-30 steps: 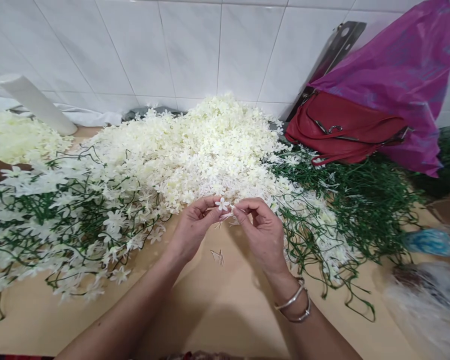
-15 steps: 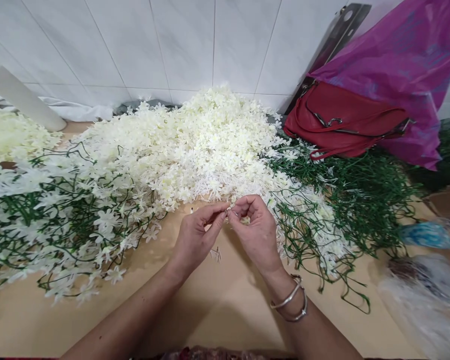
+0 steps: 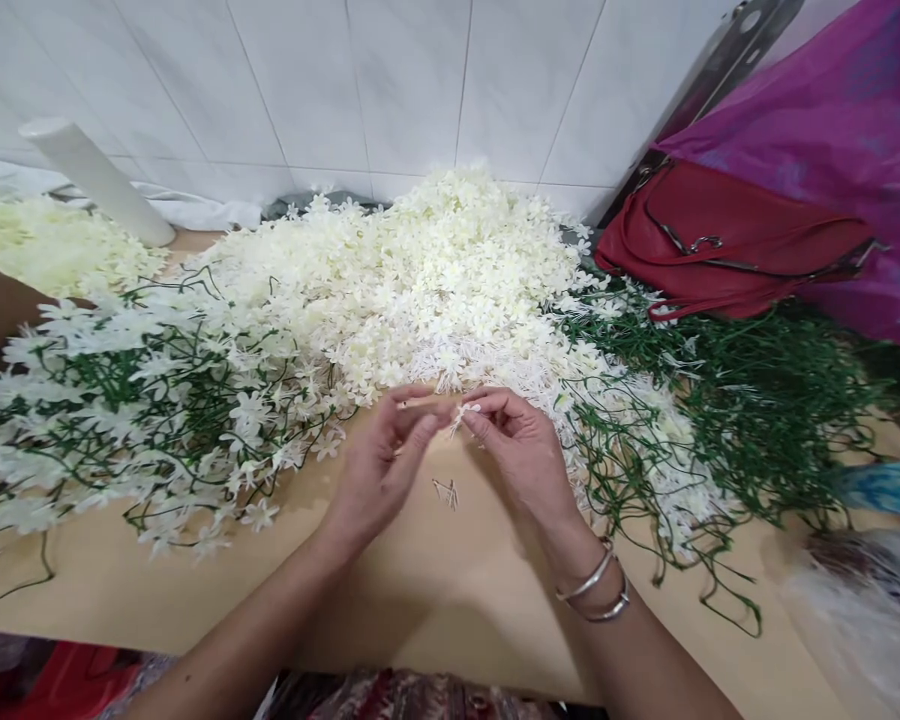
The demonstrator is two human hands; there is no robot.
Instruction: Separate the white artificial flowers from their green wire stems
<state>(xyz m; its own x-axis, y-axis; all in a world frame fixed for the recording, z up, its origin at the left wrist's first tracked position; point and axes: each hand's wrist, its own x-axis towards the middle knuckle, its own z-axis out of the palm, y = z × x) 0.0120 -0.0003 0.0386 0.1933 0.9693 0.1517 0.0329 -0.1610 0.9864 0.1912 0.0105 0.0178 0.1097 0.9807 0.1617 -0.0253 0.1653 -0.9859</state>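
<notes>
My right hand (image 3: 529,455) pinches a small white artificial flower (image 3: 465,412) between thumb and fingers, its thin pale stamens pointing down to the left. Close beside the flower, my left hand (image 3: 379,460) has its thumb and forefinger apart; it is slightly blurred, and I cannot tell whether a fingertip touches the flower. Below the hands several short pale sticks (image 3: 445,492) lie on the tan tabletop (image 3: 450,590). Just beyond the fingers rises a large heap of cream-white flower heads (image 3: 435,260).
White flowers on green stems (image 3: 157,400) spread at left. Bare green stems (image 3: 780,380) lie at right, below a red handbag (image 3: 735,235) and a purple plastic bag (image 3: 855,120). A white roll (image 3: 101,185) leans at back left. Clear plastic (image 3: 862,600) sits at right.
My left hand has drawn a little away from the right, its thumb and forefinger parting. The flower now shows more plainly in my right fingers. The camera view has shifted left.
</notes>
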